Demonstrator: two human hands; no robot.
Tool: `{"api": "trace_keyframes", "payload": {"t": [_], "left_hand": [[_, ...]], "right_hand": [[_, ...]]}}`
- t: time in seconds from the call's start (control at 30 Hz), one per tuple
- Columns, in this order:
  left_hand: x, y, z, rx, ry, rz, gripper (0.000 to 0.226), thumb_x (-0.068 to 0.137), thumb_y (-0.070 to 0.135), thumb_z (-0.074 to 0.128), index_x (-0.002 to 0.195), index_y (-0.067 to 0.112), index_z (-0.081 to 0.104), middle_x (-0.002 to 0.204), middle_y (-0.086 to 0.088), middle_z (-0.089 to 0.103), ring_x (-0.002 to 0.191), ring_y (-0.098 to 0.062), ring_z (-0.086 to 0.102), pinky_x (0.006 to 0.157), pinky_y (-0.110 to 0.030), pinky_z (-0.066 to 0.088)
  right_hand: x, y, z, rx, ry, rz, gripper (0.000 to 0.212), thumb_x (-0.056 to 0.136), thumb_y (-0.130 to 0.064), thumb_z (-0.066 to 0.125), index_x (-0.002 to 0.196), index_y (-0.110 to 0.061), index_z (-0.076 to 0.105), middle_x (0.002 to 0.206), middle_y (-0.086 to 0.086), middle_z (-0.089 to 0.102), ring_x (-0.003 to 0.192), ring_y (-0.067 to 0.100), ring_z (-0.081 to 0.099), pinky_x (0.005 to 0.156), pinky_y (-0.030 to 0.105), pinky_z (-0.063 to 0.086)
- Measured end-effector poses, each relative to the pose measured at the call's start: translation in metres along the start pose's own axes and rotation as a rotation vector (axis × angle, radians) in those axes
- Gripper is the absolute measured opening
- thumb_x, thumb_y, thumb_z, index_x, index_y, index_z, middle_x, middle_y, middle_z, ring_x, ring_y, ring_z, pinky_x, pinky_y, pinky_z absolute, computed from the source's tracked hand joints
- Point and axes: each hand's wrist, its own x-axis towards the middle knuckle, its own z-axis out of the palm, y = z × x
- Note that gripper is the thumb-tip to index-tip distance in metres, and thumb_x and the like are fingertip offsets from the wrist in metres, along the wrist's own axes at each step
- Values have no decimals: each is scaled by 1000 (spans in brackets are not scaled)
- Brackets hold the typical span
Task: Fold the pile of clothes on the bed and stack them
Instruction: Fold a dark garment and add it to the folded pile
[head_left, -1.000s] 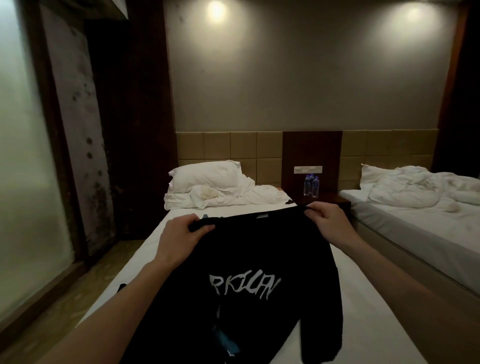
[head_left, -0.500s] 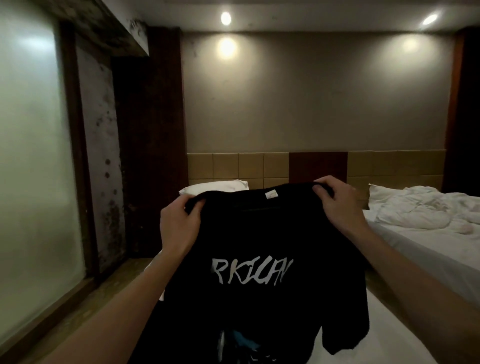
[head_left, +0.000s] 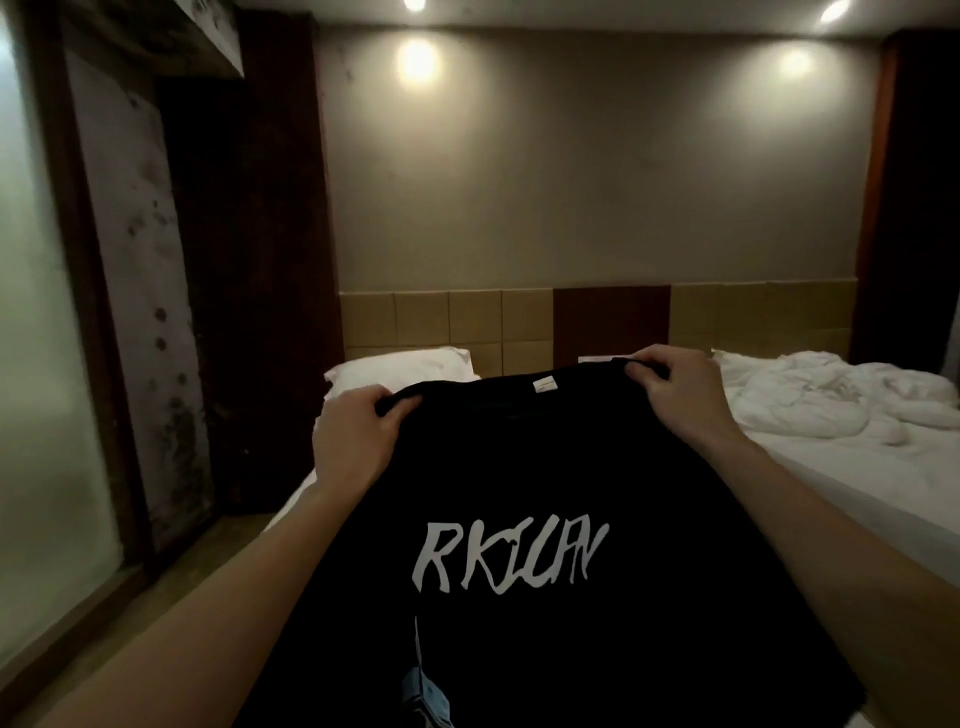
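Observation:
A black T-shirt (head_left: 524, 467) with white lettering across it hangs spread out in front of me, above the bed (head_left: 298, 499). My left hand (head_left: 353, 436) pinches its left shoulder and my right hand (head_left: 675, 395) pinches its right shoulder. A small white label shows at the collar. The shirt hides most of the bed and whatever lies on it. A pale blue patch shows at the shirt's lower edge; I cannot tell what it is.
A white pillow (head_left: 400, 369) lies at the head of the bed. A second bed (head_left: 852, 457) with a rumpled white duvet (head_left: 810, 400) stands to the right. A padded headboard (head_left: 447, 322) runs along the wall. A frosted glass panel (head_left: 47, 364) and wooden floor are on the left.
Both hands have held the shirt by its shoulders throughout. The shirt was raised off the bed, then lowered slightly and brought closer. The camera view tilted upward.

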Motion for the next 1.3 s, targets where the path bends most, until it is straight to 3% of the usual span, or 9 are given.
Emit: {"api": "trace_keyframes", "payload": {"t": [0.13, 0.2, 0.33, 0.47, 0.67, 0.8, 0.93, 1.1, 1.3], "left_hand": [[7, -61, 81, 91, -253, -142, 35, 96, 43, 58, 74, 16, 65, 68, 2, 62, 72, -22, 64, 58, -32, 38], [10, -97, 129, 88, -353, -210, 33, 100, 37, 51, 73, 19, 57, 75, -2, 62, 80, -28, 63, 65, -35, 40], [5, -160, 230, 39, -540, -415, 27, 106, 33, 35, 96, 17, 55, 103, -10, 62, 105, -34, 59, 88, -43, 45], [-25, -209, 330, 235, -536, -616, 34, 106, 31, 29, 123, 14, 53, 130, -11, 54, 125, -34, 47, 103, -48, 33], [-83, -288, 427, 360, -520, -551, 23, 105, 24, 35, 106, 12, 55, 114, -12, 60, 107, -33, 55, 90, -45, 41], [-103, -334, 451, 425, -551, -294, 24, 104, 31, 41, 96, 13, 56, 98, -9, 60, 94, -32, 56, 80, -42, 40], [-99, -343, 459, 398, -546, -179, 22, 102, 32, 45, 92, 15, 54, 93, -4, 58, 88, -28, 55, 79, -40, 40], [-98, -324, 432, 414, -592, -237, 36, 95, 44, 52, 115, 14, 56, 112, -4, 59, 107, -26, 53, 92, -40, 38], [-100, -311, 355, 691, -866, -469, 72, 88, 67, 49, 133, 11, 44, 135, -10, 48, 125, -32, 47, 101, -45, 38]], "right_hand": [[7, 68, 75, -52, -170, 121, 14, 96, -17, 62, 102, -18, 74, 91, -7, 68, 92, 11, 61, 81, 24, 38], [8, 107, 118, -55, -212, 201, 14, 96, -16, 61, 103, -15, 73, 94, -3, 68, 93, 11, 59, 82, 24, 37], [1, 183, 208, -75, -245, 342, 10, 94, -15, 62, 99, -13, 70, 96, 4, 70, 92, 21, 62, 82, 29, 44], [-21, 263, 298, -138, -270, 480, 5, 90, -20, 63, 92, -21, 67, 95, 3, 71, 92, 26, 64, 86, 37, 51], [-74, 361, 396, -280, -404, 499, 10, 96, -21, 57, 101, -16, 64, 102, 6, 64, 101, 27, 54, 90, 41, 45], [-107, 406, 426, -368, -510, 426, 14, 97, -25, 58, 101, -13, 64, 103, 10, 62, 100, 30, 51, 88, 43, 43], [-116, 420, 431, -415, -493, 353, 17, 97, -27, 56, 100, -12, 64, 101, 10, 61, 98, 30, 50, 86, 46, 44], [-112, 404, 414, -519, -574, 344, 31, 99, -38, 51, 115, -13, 60, 115, 11, 59, 107, 32, 49, 88, 43, 42], [-123, 385, 351, -497, -850, 464, 79, 91, -50, 58, 149, -11, 24, 146, 16, 42, 129, 36, 44, 100, 45, 43]]}}
